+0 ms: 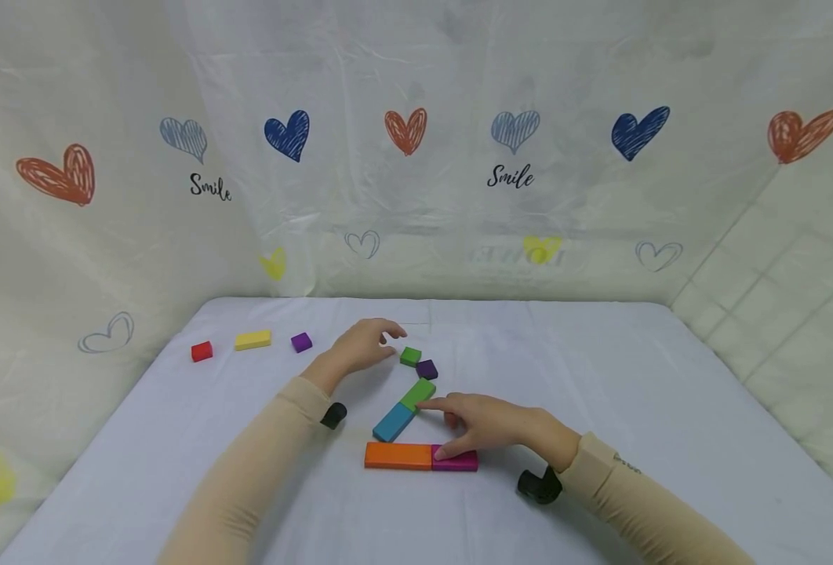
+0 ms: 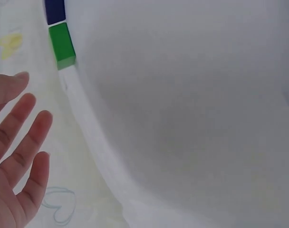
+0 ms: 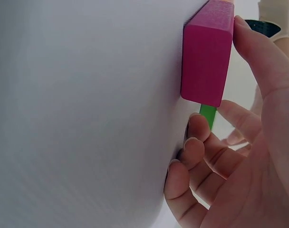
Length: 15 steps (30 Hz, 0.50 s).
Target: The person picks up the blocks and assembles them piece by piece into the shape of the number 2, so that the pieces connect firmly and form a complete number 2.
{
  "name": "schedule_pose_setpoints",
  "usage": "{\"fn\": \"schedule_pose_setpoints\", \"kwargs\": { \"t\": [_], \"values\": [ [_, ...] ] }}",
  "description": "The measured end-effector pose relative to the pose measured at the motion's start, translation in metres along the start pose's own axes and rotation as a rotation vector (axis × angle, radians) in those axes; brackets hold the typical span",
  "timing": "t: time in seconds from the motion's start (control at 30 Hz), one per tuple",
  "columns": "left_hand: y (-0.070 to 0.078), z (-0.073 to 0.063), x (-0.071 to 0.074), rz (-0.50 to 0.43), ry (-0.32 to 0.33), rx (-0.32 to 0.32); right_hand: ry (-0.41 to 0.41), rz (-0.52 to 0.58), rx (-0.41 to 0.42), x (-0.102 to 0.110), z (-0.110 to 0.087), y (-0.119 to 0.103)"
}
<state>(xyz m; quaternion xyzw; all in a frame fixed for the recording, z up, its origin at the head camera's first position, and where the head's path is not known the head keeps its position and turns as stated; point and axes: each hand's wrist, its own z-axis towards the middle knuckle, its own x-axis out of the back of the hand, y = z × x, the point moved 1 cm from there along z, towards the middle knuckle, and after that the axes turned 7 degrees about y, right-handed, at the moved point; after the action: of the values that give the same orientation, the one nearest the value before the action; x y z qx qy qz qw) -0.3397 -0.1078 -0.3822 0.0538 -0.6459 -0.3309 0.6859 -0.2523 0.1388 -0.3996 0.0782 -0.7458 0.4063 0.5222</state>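
My left hand [image 1: 363, 345], fingers spread and loosely bent, hovers left of a green cube [image 1: 410, 356] with nothing in its grasp. A dark purple cube [image 1: 427, 369] lies beside that cube. From there a light green block [image 1: 420, 391] and a blue block [image 1: 392, 424] run end to end on a slant. Below them, an orange block [image 1: 398, 456] meets a magenta block [image 1: 462, 462] in a straight row. My right hand [image 1: 490, 420] rests its thumb on the magenta block and reaches its index fingertip to the light green block; its other fingers bend loosely near the cloth.
Toward the table's back left lie a red block [image 1: 201, 351], a yellow block [image 1: 252, 340] and a purple cube [image 1: 301, 342]. White cloth [image 1: 600, 369] covers the table. Behind it hangs a pale curtain [image 1: 445, 47] printed with hearts.
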Motion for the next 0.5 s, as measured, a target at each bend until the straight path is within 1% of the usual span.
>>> {"fn": "schedule_pose_setpoints", "kwargs": {
  "t": [0.13, 0.4, 0.5],
  "values": [
    [-0.009, -0.008, 0.01, -0.003, 0.02, -0.015, -0.003, -0.003, -0.006, 0.001, 0.0, -0.001],
    [-0.027, -0.021, 0.039, 0.01, 0.055, -0.045, -0.007, -0.001, -0.011, 0.0, 0.001, -0.002],
    [-0.031, -0.026, 0.047, 0.019, 0.076, -0.031, -0.006, 0.006, -0.014, 0.0, 0.001, -0.002]
  ]
}}
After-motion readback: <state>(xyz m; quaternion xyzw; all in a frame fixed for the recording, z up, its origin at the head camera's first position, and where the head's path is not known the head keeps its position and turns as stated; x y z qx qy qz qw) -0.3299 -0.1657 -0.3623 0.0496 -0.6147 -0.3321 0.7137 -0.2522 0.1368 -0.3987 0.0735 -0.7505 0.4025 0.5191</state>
